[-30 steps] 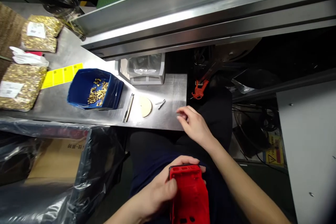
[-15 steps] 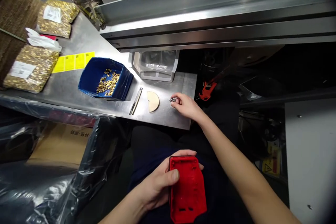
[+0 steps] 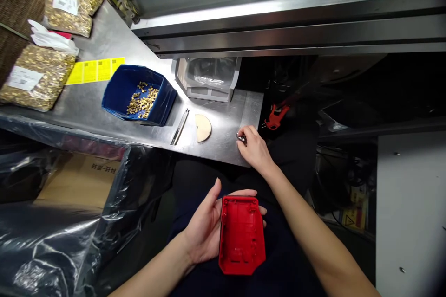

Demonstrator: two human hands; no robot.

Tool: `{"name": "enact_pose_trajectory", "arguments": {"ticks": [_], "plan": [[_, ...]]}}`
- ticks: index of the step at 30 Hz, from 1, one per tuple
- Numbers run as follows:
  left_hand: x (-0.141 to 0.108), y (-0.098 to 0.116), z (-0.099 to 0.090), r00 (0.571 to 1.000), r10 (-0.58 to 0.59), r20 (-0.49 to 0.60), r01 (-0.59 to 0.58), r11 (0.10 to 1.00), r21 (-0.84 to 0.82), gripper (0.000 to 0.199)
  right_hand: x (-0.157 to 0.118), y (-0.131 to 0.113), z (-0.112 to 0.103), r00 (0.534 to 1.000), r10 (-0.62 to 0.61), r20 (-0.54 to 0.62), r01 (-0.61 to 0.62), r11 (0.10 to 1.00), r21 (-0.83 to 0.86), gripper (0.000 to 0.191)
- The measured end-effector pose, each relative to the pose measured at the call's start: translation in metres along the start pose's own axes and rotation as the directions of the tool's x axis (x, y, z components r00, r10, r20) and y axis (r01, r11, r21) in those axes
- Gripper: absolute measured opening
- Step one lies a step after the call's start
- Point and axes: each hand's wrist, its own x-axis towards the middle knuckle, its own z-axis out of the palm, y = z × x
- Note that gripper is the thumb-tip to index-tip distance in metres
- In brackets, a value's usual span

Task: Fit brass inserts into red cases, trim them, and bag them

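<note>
My left hand (image 3: 205,232) supports a red plastic housing (image 3: 242,236), an open shell with its hollow side facing up. The fingers wrap behind it, and the thumb stands raised off its edge. Over the right end of the metal table, my right hand (image 3: 255,148) is closed with a small shiny metal piece (image 3: 241,138) pinched at the fingertips. Its kind is too small to tell. To the left of that hand lie a pale half-round disc (image 3: 203,128) and a slim metal utility knife (image 3: 180,127).
A blue bin (image 3: 163,102) contains small brass pieces, with a grey bin (image 3: 209,94) behind the disc. Bags of brass parts (image 3: 42,76) and yellow labels (image 3: 97,70) lie at left. A metal beam (image 3: 278,32) crosses above; an orange-handled tool (image 3: 275,117) is at right.
My right hand has shifted right and slightly down with the metal piece. The left thumb has lifted off the red housing, which now sits a little higher and straighter.
</note>
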Motion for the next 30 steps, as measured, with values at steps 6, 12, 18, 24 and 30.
{"name": "enact_pose_trajectory", "arguments": {"ticks": [6,12,18,24,30], "plan": [[-0.006,-0.003,0.001,0.998,0.058,0.017,-0.059,0.996,0.07,0.078,-0.005,0.003,0.001,1.0,-0.005,-0.003,0.005,1.0,0.005,0.012],[-0.015,-0.005,0.001,0.993,0.108,0.05,-0.119,0.919,0.375,0.092,-0.018,0.004,0.002,0.996,0.052,-0.074,-0.056,0.996,-0.067,0.038],[-0.015,-0.005,0.002,0.995,0.099,0.028,-0.101,0.876,0.471,0.095,-0.024,-0.003,-0.012,0.997,0.029,-0.071,-0.036,0.993,-0.109,0.025],[-0.013,-0.004,0.004,0.994,0.101,0.035,-0.106,0.875,0.472,0.091,-0.021,-0.001,-0.015,1.0,0.017,-0.01,-0.018,0.999,-0.032,0.023],[-0.013,-0.004,0.002,0.991,0.132,-0.022,-0.103,0.861,0.498,0.094,-0.048,-0.02,-0.058,0.993,0.106,0.059,-0.115,0.973,0.2,0.02]]}}
